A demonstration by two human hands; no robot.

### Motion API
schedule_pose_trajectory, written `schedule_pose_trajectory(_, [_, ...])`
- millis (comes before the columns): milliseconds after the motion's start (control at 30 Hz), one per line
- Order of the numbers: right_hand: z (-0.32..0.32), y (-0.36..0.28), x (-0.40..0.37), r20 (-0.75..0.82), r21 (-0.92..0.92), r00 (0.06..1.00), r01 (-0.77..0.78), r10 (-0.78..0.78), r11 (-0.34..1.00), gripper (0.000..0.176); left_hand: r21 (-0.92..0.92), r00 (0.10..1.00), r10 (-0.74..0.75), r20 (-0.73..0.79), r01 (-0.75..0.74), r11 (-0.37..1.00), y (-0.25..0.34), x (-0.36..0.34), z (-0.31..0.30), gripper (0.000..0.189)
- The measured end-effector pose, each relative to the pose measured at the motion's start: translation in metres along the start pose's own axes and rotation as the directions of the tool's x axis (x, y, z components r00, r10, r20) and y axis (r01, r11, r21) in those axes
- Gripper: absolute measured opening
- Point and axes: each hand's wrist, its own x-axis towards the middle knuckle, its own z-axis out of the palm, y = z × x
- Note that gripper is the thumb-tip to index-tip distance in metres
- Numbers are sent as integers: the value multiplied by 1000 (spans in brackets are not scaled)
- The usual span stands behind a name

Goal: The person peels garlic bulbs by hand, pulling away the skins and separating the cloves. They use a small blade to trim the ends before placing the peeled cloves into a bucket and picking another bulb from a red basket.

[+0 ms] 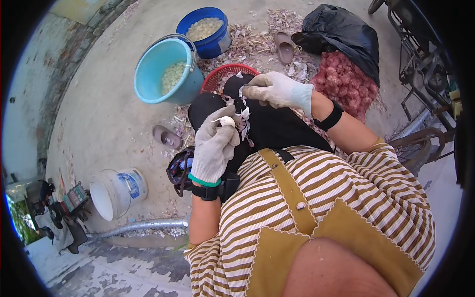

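garlic clove pinched in left hand fingers, above lap. right hand fingers clenched on papery skin just beside. clove light, firm, slick once bare; hold by sides.

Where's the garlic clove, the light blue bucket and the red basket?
garlic clove (227,121), head view, on its white middle.
light blue bucket (156,67), head view, on its bare inner wall.
red basket (221,70), head view, on its rim.
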Motion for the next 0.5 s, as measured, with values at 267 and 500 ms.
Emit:
schedule_pose_trajectory(267, [11,-12,-29,206,-756,907,386,-367,529,41,572,991,115,-65,-58,818,0,3,-8,36])
schedule_pose_trajectory(500, [16,-25,-33,328,-831,864,457,-382,318,28,650,995,103,16,-89,754,7,0,-6,31])
